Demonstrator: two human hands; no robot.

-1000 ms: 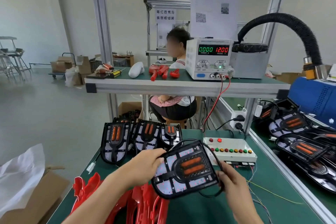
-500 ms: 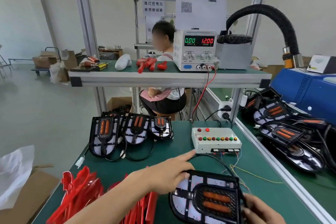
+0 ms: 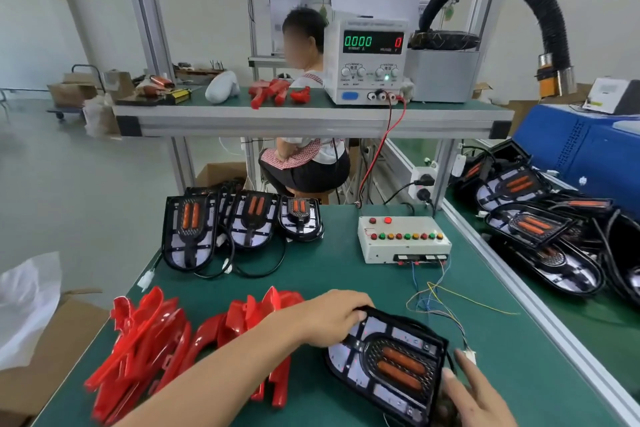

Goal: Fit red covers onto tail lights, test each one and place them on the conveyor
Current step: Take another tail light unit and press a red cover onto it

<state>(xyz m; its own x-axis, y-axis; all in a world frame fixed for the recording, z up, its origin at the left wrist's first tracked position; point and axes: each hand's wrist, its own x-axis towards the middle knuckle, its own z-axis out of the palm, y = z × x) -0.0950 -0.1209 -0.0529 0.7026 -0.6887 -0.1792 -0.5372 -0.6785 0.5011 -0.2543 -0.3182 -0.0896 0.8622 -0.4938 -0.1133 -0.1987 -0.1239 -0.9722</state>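
A black-framed tail light with two orange bars in a mesh oval and a white LED panel [image 3: 388,362] is lying flat at the near edge of the green workbench mat [image 3: 346,274], right of centre. The left hand [image 3: 332,317] is resting over the light's far-left corner, fingers curled down onto the black rim and gripping it. The right hand [image 3: 474,392] is sitting at the light's near-right edge; its fingers are curling around that edge, with one fingertip reaching toward a small white plug connector [image 3: 470,355] just beside the light. How firmly the right hand is holding is hard to tell, since part of it is running out of the picture.

To the near left, a heap of glossy red plastic covers [image 3: 180,347] is lying on the mat, touching the left forearm. Farther away, three uncovered black tail lights [image 3: 242,222] are standing in a row, leaning, with black cables looping in front. To the far right of the held light, a white test box with a row of coloured buttons [image 3: 403,239] is sitting, thin coloured wires trailing from it toward the connector. On the conveyor at the right [image 3: 588,322], more black tail lights [image 3: 540,229] are lying piled together. On the upper shelf, a white bench power supply [image 3: 370,61] is showing green zeros.
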